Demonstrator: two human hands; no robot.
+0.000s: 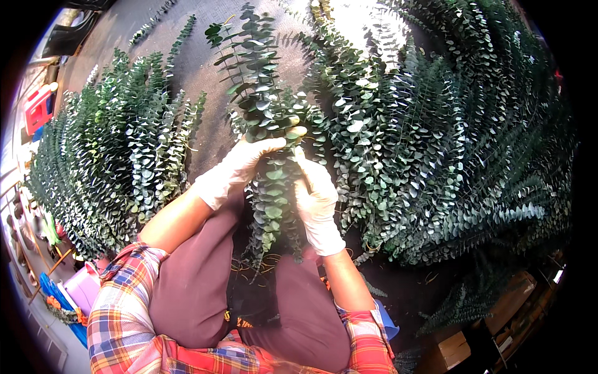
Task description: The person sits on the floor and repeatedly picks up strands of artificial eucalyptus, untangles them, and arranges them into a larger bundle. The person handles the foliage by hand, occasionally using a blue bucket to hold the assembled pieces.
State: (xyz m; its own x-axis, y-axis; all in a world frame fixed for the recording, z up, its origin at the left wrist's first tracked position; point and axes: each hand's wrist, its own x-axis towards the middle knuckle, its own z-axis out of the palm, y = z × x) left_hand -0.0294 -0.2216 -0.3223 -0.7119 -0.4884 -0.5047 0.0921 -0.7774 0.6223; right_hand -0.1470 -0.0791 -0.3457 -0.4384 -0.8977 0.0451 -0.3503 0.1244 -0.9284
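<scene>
A dark, textured floor (pixel 196 78) carries the work, with a glare of strong light toward its far side. The person sits on it with legs folded, dark maroon trousers (pixel 190 280) framing the near middle, plaid sleeves (pixel 128 302) at either side.

At the left rim stand a red crate (pixel 38 112) and, lower down, a lilac tub (pixel 84 288) beside a blue container (pixel 57 293) with orange pieces next to it. In the shadowed lower right corner lies a cardboard box (pixel 453 349).

Two big heaps of round-leaved greenery flank the person: the left heap (pixel 118 149) is the smaller, and the right heap (pixel 423 149) spreads out to the far right rim. A loose sprig (pixel 149 25) lies on the floor beyond the left heap.

Between the heaps, above the gap between the knees, is the leafy bunch (pixel 274 187), its stems roughly upright in view. The gloved left hand (pixel 240 165) has its grip clamped around the bunch's middle. The gloved right hand (pixel 319 193) touches its right side, thumb pointing up; leaves cover the fingertips, so I cannot tell whether that grip is closed.
</scene>
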